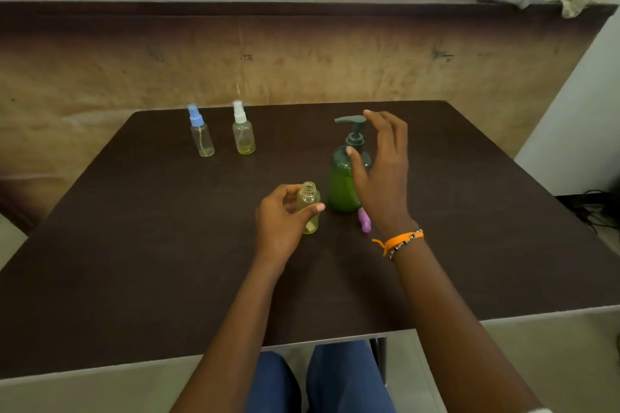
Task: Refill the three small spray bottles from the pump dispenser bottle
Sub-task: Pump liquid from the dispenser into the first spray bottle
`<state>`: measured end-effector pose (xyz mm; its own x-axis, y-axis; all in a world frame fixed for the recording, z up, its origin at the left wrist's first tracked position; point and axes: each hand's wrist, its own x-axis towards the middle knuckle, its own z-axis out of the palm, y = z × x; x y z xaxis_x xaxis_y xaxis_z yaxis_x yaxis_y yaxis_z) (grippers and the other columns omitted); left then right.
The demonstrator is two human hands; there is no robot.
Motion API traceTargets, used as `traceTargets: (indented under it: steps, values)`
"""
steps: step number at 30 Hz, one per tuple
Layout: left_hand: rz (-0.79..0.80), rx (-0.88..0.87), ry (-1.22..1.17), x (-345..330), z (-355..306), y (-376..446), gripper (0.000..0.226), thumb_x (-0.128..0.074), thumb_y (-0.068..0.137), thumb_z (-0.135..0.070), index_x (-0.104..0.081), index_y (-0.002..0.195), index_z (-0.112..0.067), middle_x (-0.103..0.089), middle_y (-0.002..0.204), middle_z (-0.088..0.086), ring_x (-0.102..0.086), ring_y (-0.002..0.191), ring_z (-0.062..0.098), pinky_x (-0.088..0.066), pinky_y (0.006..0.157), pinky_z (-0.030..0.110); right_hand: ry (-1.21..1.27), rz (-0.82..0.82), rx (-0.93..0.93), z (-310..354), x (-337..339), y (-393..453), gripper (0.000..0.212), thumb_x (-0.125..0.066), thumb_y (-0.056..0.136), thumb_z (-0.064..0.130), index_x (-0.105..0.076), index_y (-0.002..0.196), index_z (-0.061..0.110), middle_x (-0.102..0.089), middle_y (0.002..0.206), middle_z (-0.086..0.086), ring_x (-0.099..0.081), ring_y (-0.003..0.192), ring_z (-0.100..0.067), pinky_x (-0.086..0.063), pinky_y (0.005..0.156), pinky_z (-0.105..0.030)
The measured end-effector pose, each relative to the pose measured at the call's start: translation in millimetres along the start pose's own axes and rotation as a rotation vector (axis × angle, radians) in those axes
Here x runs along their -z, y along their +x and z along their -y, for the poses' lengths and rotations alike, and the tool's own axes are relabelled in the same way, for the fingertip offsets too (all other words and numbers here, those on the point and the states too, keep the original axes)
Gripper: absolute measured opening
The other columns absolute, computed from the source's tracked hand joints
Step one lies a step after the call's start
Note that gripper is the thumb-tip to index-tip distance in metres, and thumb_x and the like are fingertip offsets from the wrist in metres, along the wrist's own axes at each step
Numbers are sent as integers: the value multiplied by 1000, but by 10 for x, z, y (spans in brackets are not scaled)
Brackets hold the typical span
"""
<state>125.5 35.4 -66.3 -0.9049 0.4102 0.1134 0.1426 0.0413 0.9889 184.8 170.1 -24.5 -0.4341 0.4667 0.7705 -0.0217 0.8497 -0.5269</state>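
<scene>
The left hand (283, 223) grips an uncapped spray bottle (309, 206) while the open-fingered right hand (380, 171) nears the pump bottle (345, 178); a misaimed squirt could miss its narrow neck.

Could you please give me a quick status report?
Left hand grips uncapped bottle. Right hand open at pump dispenser. Purple cap lies beside it.

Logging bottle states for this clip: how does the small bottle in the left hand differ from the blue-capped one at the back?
The held bottle has no spray top, its threaded neck open; the blue-capped bottle has its sprayer on. The held one is gripped by the left hand near the pump dispenser; the blue-capped one stands alone and untouched, far back on the table. Both are small, clear and upright.
</scene>
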Motion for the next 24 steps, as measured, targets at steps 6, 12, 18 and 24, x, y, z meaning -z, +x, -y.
traceTargets:
  steps: [6,12,18,24]
  values:
    - [5,-12,-6,44,-39,-2,34,-81,67,-10,-62,86,-30,-71,92,-3,-68,89,10,-56,84,35,133,104,-37,-78,-135,30,63,-71,78,-3,-43,133,6,-40,132,-10,-46,120,-17,-45,99,-23]
    - [-24,-30,-26,67,-126,7,32,-81,68,-14,-63,87,-31,-72,93,-4,-68,90,10,-56,80,32,178,179,-86,-71,-223,-79,85,-75,72,-6,-30,141,13,-34,134,0,-37,117,-1,-28,94,2]
    - [-67,-43,-79,156,-301,0,32,-80,70,-12,-63,93,-24,-71,93,-5,-67,88,6,-51,67,15,196,222,-94,-16,-206,-132,85,-74,74,-5,-27,141,17,-32,134,4,-43,121,-10,-30,96,0]
    - [-64,-60,-88,181,-398,-41,33,-80,69,-13,-64,96,-22,-71,93,-6,-68,88,4,-52,69,15,216,217,-60,113,-101,-266,85,-74,72,-9,-29,140,11,-32,132,3,-35,116,11,-27,93,2]
